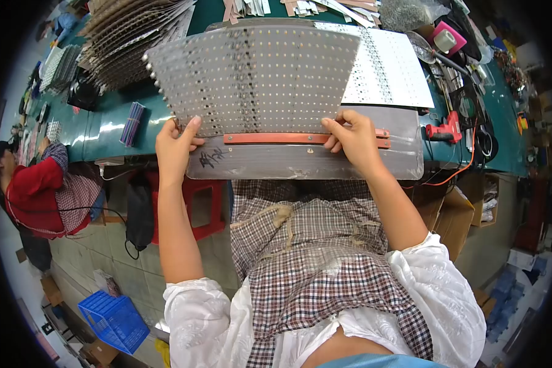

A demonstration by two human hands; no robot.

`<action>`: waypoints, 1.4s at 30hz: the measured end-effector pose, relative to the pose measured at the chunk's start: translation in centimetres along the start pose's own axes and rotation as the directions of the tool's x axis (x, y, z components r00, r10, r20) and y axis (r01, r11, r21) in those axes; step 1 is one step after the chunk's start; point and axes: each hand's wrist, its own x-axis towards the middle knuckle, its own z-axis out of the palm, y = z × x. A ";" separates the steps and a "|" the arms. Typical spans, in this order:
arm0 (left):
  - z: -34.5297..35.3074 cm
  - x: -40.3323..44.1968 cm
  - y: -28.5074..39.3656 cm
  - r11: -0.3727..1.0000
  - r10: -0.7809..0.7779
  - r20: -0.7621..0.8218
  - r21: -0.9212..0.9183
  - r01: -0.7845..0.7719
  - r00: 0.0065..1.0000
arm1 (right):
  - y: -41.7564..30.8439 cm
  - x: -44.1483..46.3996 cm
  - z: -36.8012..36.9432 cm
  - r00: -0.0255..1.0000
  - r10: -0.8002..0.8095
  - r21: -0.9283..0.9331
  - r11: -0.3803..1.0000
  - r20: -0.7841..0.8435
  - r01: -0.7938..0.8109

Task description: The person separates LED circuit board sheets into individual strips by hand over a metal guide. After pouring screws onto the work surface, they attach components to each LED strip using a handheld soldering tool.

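A grey sheet (pixel 276 80) with rows of small pale studs is held tilted up in front of me, its lower edge near a red bar (pixel 288 138). My left hand (pixel 179 142) pinches the sheet's lower left corner between thumb and fingers. At the lower right corner, my right hand (pixel 351 134) grips the same sheet. The red bar is fixed with screws along the front of a grey board (pixel 374 159) lying on the table. Behind the sheet, to the right, lies a white dotted panel (pixel 392 73), partly covered.
Stacked studded sheets (pixel 122 49) stand at the back left, near a bundle of thin purple sticks (pixel 132 124). A red glue gun (pixel 446 128) with an orange cord lies at right. A person in red (pixel 37 190) sits at left; a blue crate (pixel 113 322) is on the floor.
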 end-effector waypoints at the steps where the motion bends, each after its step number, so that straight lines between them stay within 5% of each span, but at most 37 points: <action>1: 0.2 0.0 0.5 0.999 -0.029 -0.015 0.034 0.030 0.999 | -0.1 0.0 0.2 1.000 0.018 0.037 0.999 -0.002 -0.018; 6: 1.8 0.4 2.1 0.912 -0.025 -0.122 0.403 0.072 0.992 | -0.4 1.0 0.6 0.995 0.095 0.138 0.986 -0.035 -0.089; 8: 1.6 0.3 1.5 0.985 0.003 -0.126 0.172 0.019 0.992 | -0.1 0.7 0.5 0.996 0.088 0.205 0.975 -0.027 -0.080; 12: 1.8 1.6 -0.6 0.950 0.193 -0.147 -0.218 -0.222 0.970 | 0.8 1.0 0.6 0.971 -0.189 0.289 0.931 -0.145 0.224; 16: 0.1 0.9 -0.6 0.991 0.091 -0.071 0.105 -0.083 0.993 | 1.4 1.5 -0.9 0.952 -0.296 -0.096 0.953 -0.080 0.288; 19: 0.4 0.6 -2.0 0.970 0.226 -0.092 -0.069 -0.232 0.970 | 1.9 1.2 -0.9 0.968 -0.252 -0.089 0.963 0.013 0.253; 25: 0.3 -0.1 -1.0 0.977 0.112 -0.041 -0.180 -0.117 0.993 | 2.3 1.0 -0.9 0.909 -0.417 -0.305 0.868 -0.022 0.391; 31: -0.3 -0.1 -0.9 0.983 0.102 0.033 -0.155 -0.096 0.994 | 0.8 0.1 -0.6 0.952 -0.307 -0.272 0.914 0.015 0.299; 34: -0.4 0.2 -1.0 0.983 0.112 0.063 -0.156 -0.101 0.992 | 0.6 0.3 -0.2 0.976 -0.209 -0.036 0.978 -0.054 0.208; 38: -0.2 0.2 -0.1 0.994 0.012 0.026 -0.105 -0.009 1.000 | 0.3 0.7 0.3 0.999 -0.032 0.041 0.999 -0.040 0.033; 41: 1.5 0.0 2.2 0.948 -0.036 -0.111 0.309 0.069 0.993 | -0.1 1.2 0.8 0.998 0.036 0.048 0.998 -0.057 -0.033; 42: 1.7 0.4 2.0 0.948 -0.031 -0.154 0.308 0.078 0.988 | -0.2 1.3 0.8 0.997 0.040 0.049 0.998 -0.061 -0.037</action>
